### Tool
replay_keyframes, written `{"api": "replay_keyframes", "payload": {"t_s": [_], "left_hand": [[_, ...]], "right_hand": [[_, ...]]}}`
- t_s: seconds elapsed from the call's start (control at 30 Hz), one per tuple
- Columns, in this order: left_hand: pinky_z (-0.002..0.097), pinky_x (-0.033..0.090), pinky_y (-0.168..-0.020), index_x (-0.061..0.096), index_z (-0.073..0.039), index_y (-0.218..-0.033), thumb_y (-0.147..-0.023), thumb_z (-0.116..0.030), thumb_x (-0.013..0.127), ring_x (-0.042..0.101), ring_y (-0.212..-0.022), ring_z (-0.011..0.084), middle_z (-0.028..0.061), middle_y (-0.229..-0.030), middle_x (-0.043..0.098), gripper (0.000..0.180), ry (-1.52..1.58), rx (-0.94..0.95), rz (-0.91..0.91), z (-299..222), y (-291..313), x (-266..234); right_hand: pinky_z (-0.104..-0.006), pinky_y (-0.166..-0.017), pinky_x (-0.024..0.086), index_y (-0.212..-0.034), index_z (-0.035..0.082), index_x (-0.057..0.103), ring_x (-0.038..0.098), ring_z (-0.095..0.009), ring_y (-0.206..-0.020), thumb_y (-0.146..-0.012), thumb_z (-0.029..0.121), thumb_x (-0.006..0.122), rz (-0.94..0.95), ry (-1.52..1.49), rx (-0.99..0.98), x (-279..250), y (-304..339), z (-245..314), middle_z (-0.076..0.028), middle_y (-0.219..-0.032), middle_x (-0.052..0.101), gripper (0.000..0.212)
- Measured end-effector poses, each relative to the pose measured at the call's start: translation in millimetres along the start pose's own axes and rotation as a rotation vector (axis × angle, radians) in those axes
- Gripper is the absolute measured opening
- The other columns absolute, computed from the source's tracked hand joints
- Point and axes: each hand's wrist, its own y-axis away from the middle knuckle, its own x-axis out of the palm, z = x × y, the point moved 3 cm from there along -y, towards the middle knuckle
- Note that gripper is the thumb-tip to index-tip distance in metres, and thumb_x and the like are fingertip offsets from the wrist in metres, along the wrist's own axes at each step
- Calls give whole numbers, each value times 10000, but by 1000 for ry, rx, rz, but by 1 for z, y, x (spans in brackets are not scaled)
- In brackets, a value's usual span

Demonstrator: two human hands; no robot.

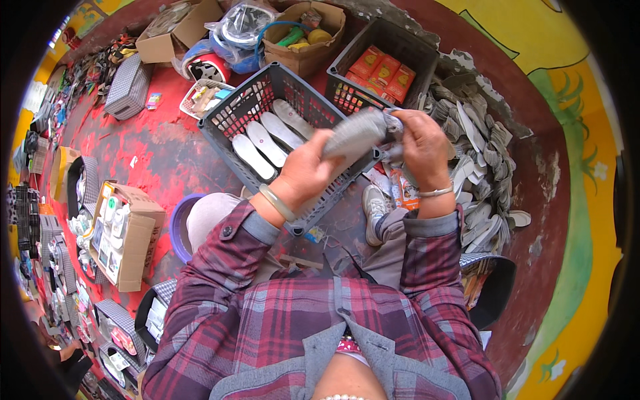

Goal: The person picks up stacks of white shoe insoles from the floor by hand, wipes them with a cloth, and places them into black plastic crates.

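Grey insole (353, 135): held up in front of the person, over the 3 o'clock side of the dark plastic crate (293, 81). Blurred, so can't tell if it's one piece or a few stacked.

Clock as framed, centred on it: long axis runs 8 to 2. Broad face mostly up. Can't tell which end is toe.

Handling, my read: light, bendy, matte and not slippery, hard to damage. Best held across one end or by the edges; a mid-only pinch would let it flop.

Left hand (305, 172): fingers closed on the 8 o'clock end, thumb on top. Right hand (425, 148): fingers bent in, pinching a crumpled grey scrap (393, 128), looks like cloth, at the 2 o'clock end. Can't tell if they grip the insole too.

Further out: white insoles (253, 157) side by side in the crate at 9. Second crate (403, 41) with orange boxes (385, 70) at 1. Heap of grey insoles (470, 143) at 3, by the wall. Open carton (141, 233) at 8 on the red floor (170, 143).
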Motion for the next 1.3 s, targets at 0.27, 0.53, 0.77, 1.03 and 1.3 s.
{"api": "replay_keyframes", "payload": {"t_s": [0.27, 0.53, 0.77, 1.03, 1.3], "left_hand": [[365, 491, -859, 461, -35, -1244, -897, -236, 558, 592, -972, 226, 112, -1119, 590, 413, 1505, -378, -5, 17, -14, -23], [409, 448, -955, 378, -63, -1350, -937, -520, 354, 540, -1113, 275, 142, -1260, 523, 616, 1575, -389, -9, 19, -15, -5], [313, 427, -908, 324, -85, -1330, -890, -593, 433, 484, -1063, 167, 85, -1182, 473, 681, 1050, -355, 43, 25, -3, 17], [256, 471, -773, 396, -47, -1256, -935, -493, 438, 525, -923, 98, 55, -1063, 530, 551, 774, -245, 67, 8, -9, 10], [277, 481, -662, 458, -44, -1161, -870, -370, 614, 592, -716, 126, 89, -857, 606, 464, 206, -160, 343, -12, -6, -24]], "right_hand": [[-243, -655, 474, -731, -29, 611, 590, -138, -688, -647, -36, 378, 96, -839, 602, 13, 15, -18, -56, -724, 610, 248], [-243, -732, 462, -1265, -69, 466, 587, -128, -797, -850, 409, 639, 225, -675, 505, 57, 23, 11, -106, -898, 640, 656], [-483, -670, 483, -1341, -24, 309, 619, -425, -768, -870, 456, 536, 387, -208, 349, 72, 31, 44, -258, -826, 632, 710], [-267, -795, 471, -1115, -45, 548, 576, -132, -900, -793, 222, 731, 373, -1140, 717, 63, 24, 16, -82, -1010, 619, 456], [-299, -912, 431, -1272, -3, 422, 528, -173, -1069, -719, 117, 768, 499, -1238, 607, 38, 18, 0, -82, -1173, 548, 663]]}}
